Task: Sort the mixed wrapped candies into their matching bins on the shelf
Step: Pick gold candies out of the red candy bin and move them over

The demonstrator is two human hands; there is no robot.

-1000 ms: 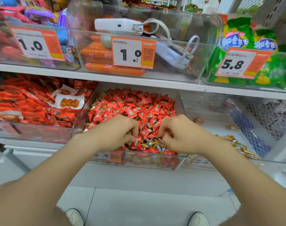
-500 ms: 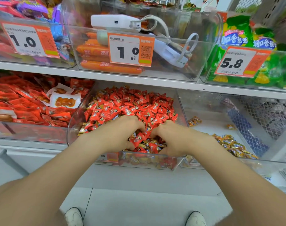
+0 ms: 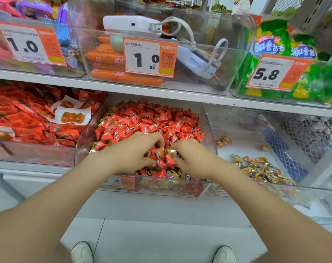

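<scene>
Both hands dig in the red bin (image 3: 208,118): left hand (image 3: 135,152) and right hand (image 3: 193,160) curl around mixed candies (image 3: 162,158); exact grip unclear. Candies look light and slippery; pinch gold ones by the twisted wrapper ends. Gold bin (image 3: 286,186) sits just beside, to the right.

- Red wrapped candies (image 3: 150,120): small shiny pillow packs with crimped ends, heaped loose and filling the middle clear bin (image 3: 208,128) on the lower shelf.
- Gold wrapped candies (image 3: 171,175): mixed among the red ones at the front of the middle bin, pressed against its front wall.
- Gold candies in the right clear bin (image 3: 275,186): a loose pile (image 3: 261,170) near the front, a few strays (image 3: 223,141) further back on its bare white floor.
- A small cluster of red and gold pieces (image 3: 162,155) sits between both hands' fingertips.
</scene>
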